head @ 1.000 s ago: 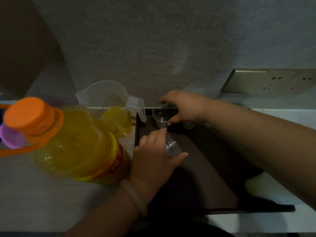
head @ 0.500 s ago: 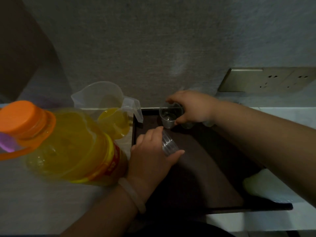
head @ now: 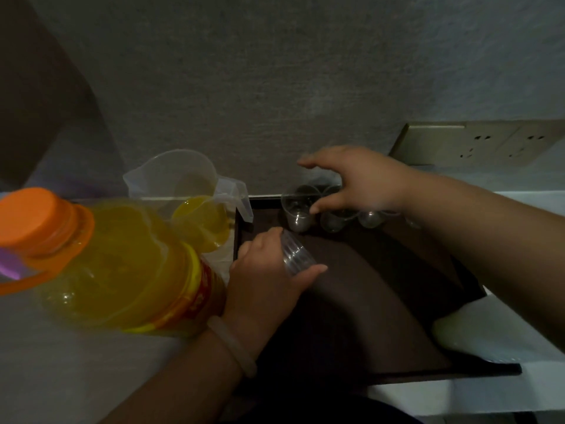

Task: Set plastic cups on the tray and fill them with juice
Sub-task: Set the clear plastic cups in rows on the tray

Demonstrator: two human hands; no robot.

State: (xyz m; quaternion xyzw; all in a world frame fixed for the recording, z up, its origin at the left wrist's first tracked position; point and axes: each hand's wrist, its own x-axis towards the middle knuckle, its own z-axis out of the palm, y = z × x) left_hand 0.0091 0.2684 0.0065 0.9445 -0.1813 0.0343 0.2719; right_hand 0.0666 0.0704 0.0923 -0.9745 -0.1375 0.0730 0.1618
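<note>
A big juice bottle (head: pixel 116 264) sits nearest, on the left of the table (head: pixel 76 377). Beside it, the left hand (head: pixel 269 280) grips a stack of clear cups (head: pixel 296 254) over the dark tray (head: pixel 367 286). Single cups (head: pixel 298 209) stand along the tray's far edge. The right hand (head: pixel 357 182) hovers above them, fingers spread.

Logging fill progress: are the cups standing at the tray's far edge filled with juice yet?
Empty. The cups look clear with the dark tray showing through; no yellow like the juice in the pitcher.
</note>
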